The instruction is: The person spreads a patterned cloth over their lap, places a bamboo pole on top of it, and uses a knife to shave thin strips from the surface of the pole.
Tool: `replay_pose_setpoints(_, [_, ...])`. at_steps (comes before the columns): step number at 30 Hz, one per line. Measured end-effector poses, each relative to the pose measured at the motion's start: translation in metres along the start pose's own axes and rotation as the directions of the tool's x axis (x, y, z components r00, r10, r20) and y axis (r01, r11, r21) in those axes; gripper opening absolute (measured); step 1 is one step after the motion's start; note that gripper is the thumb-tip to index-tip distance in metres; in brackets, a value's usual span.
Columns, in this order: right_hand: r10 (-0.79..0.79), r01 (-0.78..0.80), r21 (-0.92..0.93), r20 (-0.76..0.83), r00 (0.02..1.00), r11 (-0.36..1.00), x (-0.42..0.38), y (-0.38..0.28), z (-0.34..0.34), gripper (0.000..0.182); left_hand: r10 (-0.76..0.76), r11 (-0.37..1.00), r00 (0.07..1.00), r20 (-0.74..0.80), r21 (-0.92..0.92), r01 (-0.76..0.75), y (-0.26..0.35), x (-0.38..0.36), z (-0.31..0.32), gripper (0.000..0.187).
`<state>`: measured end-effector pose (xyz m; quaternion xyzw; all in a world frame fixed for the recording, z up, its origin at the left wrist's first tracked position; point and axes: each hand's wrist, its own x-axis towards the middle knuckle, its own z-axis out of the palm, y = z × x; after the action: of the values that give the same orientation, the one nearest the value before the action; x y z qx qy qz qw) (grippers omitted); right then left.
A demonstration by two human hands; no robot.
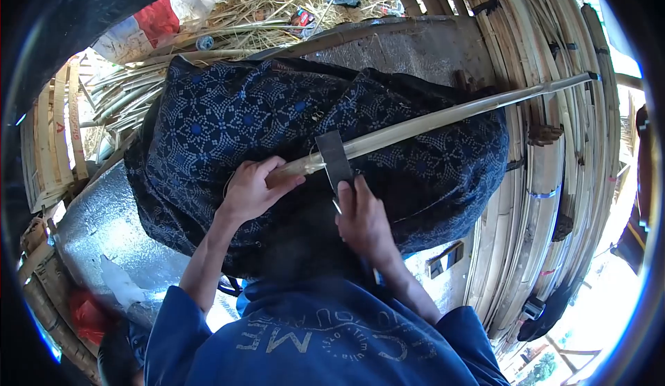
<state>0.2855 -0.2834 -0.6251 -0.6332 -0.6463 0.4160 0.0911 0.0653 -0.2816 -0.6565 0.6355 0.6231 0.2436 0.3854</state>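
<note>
Your left hand [251,191] wraps its grip around the near end of the bamboo strip [443,117], which runs from frame centre to the upper right. Your right hand [366,218] pinches the blade [334,159] set across the strip, over the blue patterned cloth [228,116] on your lap.

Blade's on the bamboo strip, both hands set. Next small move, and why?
Probably draw the bamboo strip back a little under the blade. The left hand grips the strip's near end, the right hand presses the blade across it over the patterned cloth, and most of the strip lies beyond the blade.
</note>
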Motion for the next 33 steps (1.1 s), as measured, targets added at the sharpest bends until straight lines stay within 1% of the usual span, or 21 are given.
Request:
replay_pose_setpoints(1, [0.031, -0.042, 0.183, 0.06, 0.998, 0.982, 0.003, 0.002, -0.007, 0.022, 0.028, 0.999, 1.0, -0.001, 0.024, -0.028, -0.003, -0.003, -0.001, 0.043])
replay_pose_setpoints(2, [-0.187, 0.183, -0.05, -0.073, 0.98, 0.982, 0.005, 0.014, -0.015, 0.023, 0.018, 1.0, 1.0, 0.014, 0.022, -0.018, -0.002, -0.008, 0.0, 0.043])
replay_pose_setpoints(3, [0.118, -0.106, 0.16, -0.067, 0.991, 0.981, 0.009, -0.002, -0.04, 0.022, -0.015, 1.0, 1.0, 0.024, -0.003, 0.015, 0.0, -0.007, 0.0, 0.038])
replay_pose_setpoints(4, [0.394, -0.366, 0.35, -0.01, 0.919, 0.862, 0.017, -0.02, -0.066, 0.02, -0.039, 0.999, 0.999, 0.021, -0.028, 0.039, 0.002, -0.002, 0.0, 0.033])
replay_pose_setpoints(6, [0.458, -0.413, 0.315, -0.081, 0.885, 0.854, 0.017, -0.011, -0.068, 0.02, -0.04, 0.998, 0.999, 0.02, -0.04, 0.041, 0.006, 0.0, 0.001, 0.033])
replay_pose_setpoints(8, [-0.058, 0.056, -0.016, -0.135, 0.989, 0.998, 0.008, 0.01, -0.025, 0.024, -0.032, 0.999, 0.999, 0.015, -0.028, 0.032, 0.003, 0.003, 0.001, 0.033])
replay_pose_setpoints(9, [-0.124, 0.117, -0.07, -0.097, 0.988, 0.991, 0.005, 0.002, -0.006, 0.023, 0.009, 1.0, 1.0, -0.02, -0.021, -0.009, -0.001, 0.0, 0.003, 0.032])
replay_pose_setpoints(10, [0.071, -0.074, 0.093, 0.035, 0.997, 0.993, -0.001, -0.002, -0.005, 0.023, 0.047, 0.999, 0.998, -0.052, -0.013, -0.048, -0.004, -0.003, 0.004, 0.032])
replay_pose_setpoints(12, [0.09, -0.089, 0.056, -0.019, 0.996, 0.994, 0.005, 0.001, -0.023, 0.025, -0.009, 1.0, 1.0, -0.001, 0.0, 0.009, 0.0, -0.005, 0.0, 0.032])
replay_pose_setpoints(13, [-0.285, 0.257, -0.157, -0.2, 0.937, 0.954, 0.011, 0.024, -0.038, 0.027, -0.055, 0.998, 0.998, 0.04, 0.011, 0.054, 0.003, -0.004, -0.002, 0.033])
replay_pose_setpoints(14, [0.409, -0.379, 0.301, -0.041, 0.912, 0.875, 0.02, -0.012, -0.072, 0.024, -0.052, 0.999, 0.998, 0.039, 0.008, 0.051, 0.003, -0.002, -0.001, 0.033])
replay_pose_setpoints(16, [0.445, -0.383, 0.328, -0.142, 0.884, 0.864, 0.025, -0.021, -0.085, 0.024, -0.026, 1.0, 1.0, 0.011, 0.008, 0.026, 0.005, -0.001, 0.001, 0.034])
replay_pose_setpoints(18, [-0.061, 0.056, -0.041, -0.113, 0.992, 0.998, 0.019, 0.017, -0.04, 0.022, 0.002, 0.999, 1.0, -0.019, 0.048, -0.001, 0.0, -0.003, 0.007, 0.035])
replay_pose_setpoints(19, [0.108, -0.107, 0.042, -0.009, 0.994, 0.993, 0.011, 0.0, -0.019, 0.02, 0.025, 0.996, 0.999, -0.047, 0.089, -0.02, -0.003, -0.003, 0.008, 0.036])
replay_pose_setpoints(22, [0.112, -0.119, 0.091, 0.074, 0.991, 0.989, 0.009, -0.005, -0.018, 0.024, 0.044, 0.99, 0.999, -0.01, 0.135, -0.042, -0.004, -0.007, 0.004, 0.043])
replay_pose_setpoints(24, [0.19, -0.182, 0.076, -0.109, 0.976, 0.98, 0.023, 0.004, -0.048, 0.028, 0.004, 0.992, 1.0, 0.022, 0.123, -0.007, 0.0, -0.007, 0.001, 0.043])
replay_pose_setpoints(26, [0.411, -0.371, 0.261, -0.119, 0.904, 0.891, 0.029, -0.015, -0.081, 0.032, -0.027, 0.994, 0.999, 0.042, 0.106, 0.023, 0.003, -0.005, 0.002, 0.042])
replay_pose_setpoints(29, [0.191, -0.181, 0.074, -0.166, 0.967, 0.981, 0.021, 0.014, -0.031, 0.031, 0.025, 0.988, 1.0, -0.019, 0.156, -0.021, -0.001, -0.003, 0.005, 0.042])
replay_pose_setpoints(30, [0.16, -0.147, 0.192, -0.053, 0.986, 0.97, 0.013, 0.009, -0.019, 0.031, 0.037, 0.988, 0.999, -0.015, 0.149, -0.035, -0.005, -0.004, 0.007, 0.041])
replay_pose_setpoints(32, [0.377, -0.4, 0.35, 0.133, 0.917, 0.847, 0.011, -0.021, -0.035, 0.033, 0.044, 0.988, 0.999, 0.0, 0.146, -0.043, -0.001, -0.005, 0.004, 0.041])
replay_pose_setpoints(33, [0.354, -0.383, 0.464, 0.153, 0.923, 0.799, 0.011, -0.018, -0.04, 0.037, -0.033, 0.984, 0.998, 0.058, 0.18, 0.022, 0.012, -0.005, -0.003, 0.04])
